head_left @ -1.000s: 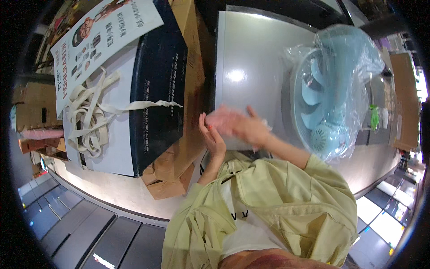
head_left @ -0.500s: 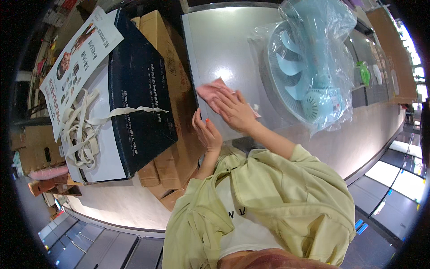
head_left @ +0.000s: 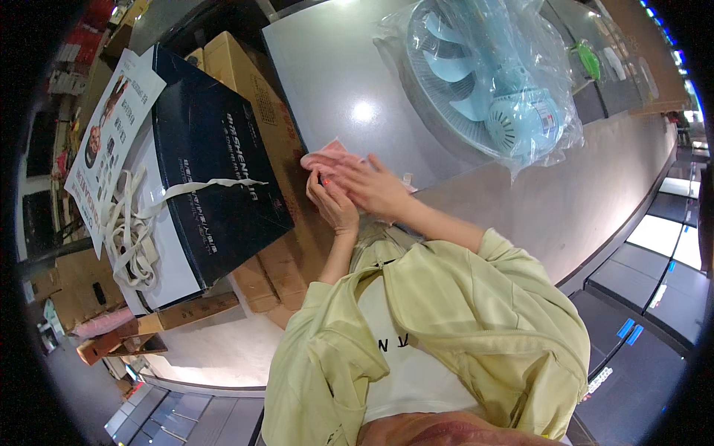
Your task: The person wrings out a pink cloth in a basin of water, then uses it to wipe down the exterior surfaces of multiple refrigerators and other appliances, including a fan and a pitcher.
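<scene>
A pink cloth [head_left: 332,154] lies bunched at the near left corner of the glossy grey tabletop [head_left: 327,82]. My right hand [head_left: 374,187] rests over its near side, fingers stretched across the fabric and thumb apart, keeping hold of it. Close against it, my left hand [head_left: 334,206] has its fingers curled at the cloth's near left edge; its fingertips are partly hidden. A small orange-red spot shows near the left hand's fingertips. Beyond my right hand, a light blue fan [head_left: 476,82] in clear plastic lies on the tabletop.
A dark box [head_left: 212,178] stands to the left, with a printed sheet [head_left: 111,134] and a tangled white strap [head_left: 132,241] on it. Brown cartons [head_left: 271,271] sit between it and the grey surface. A bright green object [head_left: 587,59] lies at the far right.
The cloth and my right hand have drawn nearer to the front left corner. My left hand has moved up to meet them, its fingers now at the cloth. The view has shifted.
</scene>
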`<state>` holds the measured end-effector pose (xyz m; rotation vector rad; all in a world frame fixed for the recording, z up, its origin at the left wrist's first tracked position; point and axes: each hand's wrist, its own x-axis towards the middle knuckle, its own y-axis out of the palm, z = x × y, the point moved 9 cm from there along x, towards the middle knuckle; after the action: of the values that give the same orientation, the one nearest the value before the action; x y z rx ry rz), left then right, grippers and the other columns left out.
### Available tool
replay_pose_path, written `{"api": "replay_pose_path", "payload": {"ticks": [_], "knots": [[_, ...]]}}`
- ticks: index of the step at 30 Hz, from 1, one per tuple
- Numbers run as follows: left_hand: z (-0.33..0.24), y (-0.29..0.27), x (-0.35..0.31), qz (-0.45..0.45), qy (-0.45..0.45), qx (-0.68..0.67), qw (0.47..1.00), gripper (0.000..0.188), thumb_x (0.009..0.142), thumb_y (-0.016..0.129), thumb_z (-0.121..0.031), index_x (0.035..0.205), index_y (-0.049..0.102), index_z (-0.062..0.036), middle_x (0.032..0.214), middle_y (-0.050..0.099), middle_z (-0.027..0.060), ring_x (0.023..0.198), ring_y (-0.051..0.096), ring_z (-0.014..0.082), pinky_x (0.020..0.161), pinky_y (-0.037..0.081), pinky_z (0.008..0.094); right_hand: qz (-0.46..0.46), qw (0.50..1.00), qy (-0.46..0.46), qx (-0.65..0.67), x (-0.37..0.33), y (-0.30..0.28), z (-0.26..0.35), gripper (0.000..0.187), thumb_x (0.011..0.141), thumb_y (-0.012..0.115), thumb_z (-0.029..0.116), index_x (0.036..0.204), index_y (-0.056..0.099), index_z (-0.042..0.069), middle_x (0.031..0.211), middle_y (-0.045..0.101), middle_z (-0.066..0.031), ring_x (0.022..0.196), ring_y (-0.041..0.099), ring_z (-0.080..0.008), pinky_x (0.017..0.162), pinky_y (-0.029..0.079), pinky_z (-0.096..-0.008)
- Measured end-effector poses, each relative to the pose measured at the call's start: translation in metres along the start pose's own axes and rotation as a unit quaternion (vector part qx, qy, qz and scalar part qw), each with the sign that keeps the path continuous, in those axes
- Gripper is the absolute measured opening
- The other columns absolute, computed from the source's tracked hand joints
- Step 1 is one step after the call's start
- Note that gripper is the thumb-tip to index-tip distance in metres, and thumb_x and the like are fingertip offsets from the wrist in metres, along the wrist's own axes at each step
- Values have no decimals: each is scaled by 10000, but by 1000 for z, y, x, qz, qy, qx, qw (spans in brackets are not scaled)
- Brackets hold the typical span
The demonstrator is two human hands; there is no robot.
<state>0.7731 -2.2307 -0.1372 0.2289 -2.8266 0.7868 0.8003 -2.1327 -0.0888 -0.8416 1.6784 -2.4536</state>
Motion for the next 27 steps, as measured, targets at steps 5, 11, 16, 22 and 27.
{"api": "replay_pose_path", "payload": {"ticks": [5, 11, 16, 22, 27], "knots": [[-8, -2, -1, 11, -8, -48, 999, 366, 971, 305, -227, 1237, 390, 8, 1214, 404, 192, 1111, 413, 320, 934, 359, 389, -63, 913, 385, 119, -58, -60, -143, 338, 874, 423, 151, 1198, 507, 110, 1232, 515, -71, 1151, 470, -241, 979, 327, -374], [-6, 0, 0, -6, 25, 10, 1000, 355, 967, 331, -221, 1223, 402, 14, 1213, 409, 196, 1122, 399, 322, 934, 348, 391, 209, 931, 288, -80, -46, 5, -65, 417, 849, 452, 156, 1242, 466, 18, 1288, 473, -156, 1207, 430, -285, 1032, 291, -416], [-4, -4, 3, 20, -9, -21, 1000, 347, 945, 379, -180, 1209, 393, 44, 1249, 395, 211, 1161, 357, 345, 961, 318, 425, 69, 984, 152, -62, -29, 13, -27, 401, 835, 478, 212, 1200, 500, 46, 1288, 476, -133, 1202, 421, -290, 1005, 305, -453], [-20, 2, 19, 62, 61, 41, 995, 438, 902, 424, -120, 1300, 311, 25, 1352, 290, 209, 1265, 225, 353, 1022, 223, 461, 71, 889, 363, -270, -39, -48, -136, 592, 867, 424, 232, 1393, 245, 25, 1354, 393, -184, 1294, 314, -305, 1046, 249, -449], [-24, 27, 44, 84, 68, 220, 970, 497, 903, 441, -142, 1361, 290, -20, 1423, 194, 225, 1307, 188, 359, 1027, 239, 494, -8, 896, 436, -85, -22, -20, -166, 501, 900, 337, 229, 1357, 325, 26, 1403, 310, -199, 1296, 284, -362, 1075, 217, -419]]}}
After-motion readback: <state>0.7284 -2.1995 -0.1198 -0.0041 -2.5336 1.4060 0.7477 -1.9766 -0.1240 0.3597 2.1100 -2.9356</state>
